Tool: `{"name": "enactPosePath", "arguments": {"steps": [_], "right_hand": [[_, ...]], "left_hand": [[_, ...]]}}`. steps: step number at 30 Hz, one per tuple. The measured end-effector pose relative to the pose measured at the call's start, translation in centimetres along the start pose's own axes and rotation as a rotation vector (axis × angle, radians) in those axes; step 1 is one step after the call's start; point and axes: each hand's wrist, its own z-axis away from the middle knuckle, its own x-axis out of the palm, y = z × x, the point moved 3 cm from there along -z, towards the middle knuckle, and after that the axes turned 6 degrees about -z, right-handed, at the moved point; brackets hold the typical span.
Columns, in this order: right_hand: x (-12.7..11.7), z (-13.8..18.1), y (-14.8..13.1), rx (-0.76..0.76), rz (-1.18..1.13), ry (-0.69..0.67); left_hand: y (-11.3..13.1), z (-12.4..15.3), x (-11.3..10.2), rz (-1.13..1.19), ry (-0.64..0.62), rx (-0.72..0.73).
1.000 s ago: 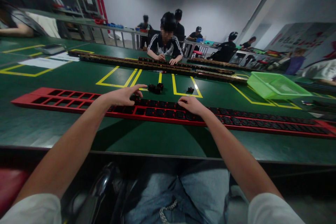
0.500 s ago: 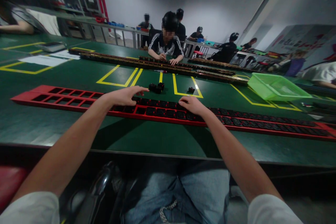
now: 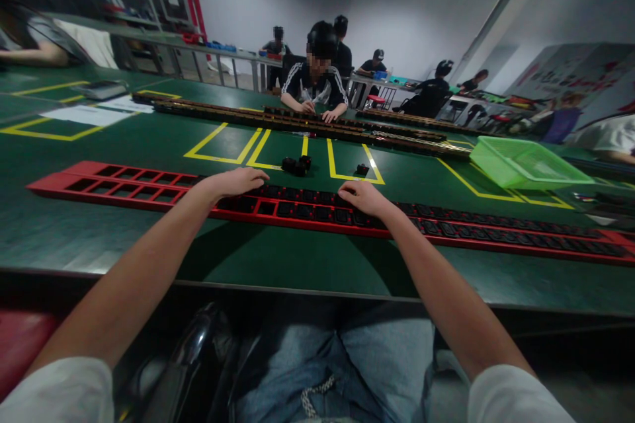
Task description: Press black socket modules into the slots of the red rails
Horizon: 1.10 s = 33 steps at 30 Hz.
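A long red strip [image 3: 109, 185] with two rows of square slots lies across the green table [image 3: 297, 258]. Black socket inserts [image 3: 496, 223] fill its slots from the middle to the right end; the left slots are bare. My left hand [image 3: 237, 182] lies palm down on the strip where the filled slots begin, fingers curled forward onto the back row. My right hand [image 3: 364, 197] rests on the filled part, fingers bent down onto the inserts. Loose black inserts [image 3: 296, 164] sit just beyond the strip, with one more [image 3: 362, 170] to their right.
A green plastic tray [image 3: 520, 162] stands at the right. Yellow floor-tape boxes mark the table. Long dark strips [image 3: 297, 122] lie across the far side, where a seated person in a striped jacket [image 3: 313, 82] works. More people sit behind and at the left edge.
My left hand has drawn back a little from the loose inserts and lowered its fingers onto the strip. My right hand has stayed in place.
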Motion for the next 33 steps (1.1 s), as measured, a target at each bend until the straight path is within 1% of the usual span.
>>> {"name": "enactPosePath", "arguments": {"steps": [2,6,11,16,20,22,24,27,31,33], "right_hand": [[0.0,0.0,-0.1,0.008,0.001,0.0],[-0.1,0.0,-0.2,0.015,0.004,-0.001],[0.0,0.0,0.0,-0.002,0.003,0.002],[0.0,-0.1,0.3,0.006,0.002,-0.001],[0.0,0.0,-0.1,0.014,-0.023,-0.003],[0.2,0.1,-0.2,0.024,-0.073,0.009],[0.0,0.0,0.2,0.084,-0.239,0.063],[-1.2,-0.5,1.7,0.239,-0.533,0.21],[-4.9,-2.0,4.3,0.366,-0.642,0.406],[-6.2,-3.3,5.1,0.418,-0.662,0.467]], "left_hand": [[-0.4,0.0,0.2,-0.006,-0.034,-0.025],[-0.5,0.0,-0.2,0.028,-0.061,-0.019],[-1.2,0.1,-0.1,0.125,-0.168,-0.103],[-1.4,0.2,-0.2,0.093,-0.121,-0.109],[-0.9,0.4,-0.4,0.064,-0.132,-0.102],[-0.6,0.5,-0.6,0.054,-0.127,-0.104],[-0.4,0.6,-0.7,0.052,-0.119,-0.103],[-0.3,0.6,-0.6,0.067,-0.109,-0.096],[-0.3,0.4,-0.4,0.08,-0.094,-0.072],[-0.3,0.3,-0.3,0.086,-0.084,-0.068]]}}
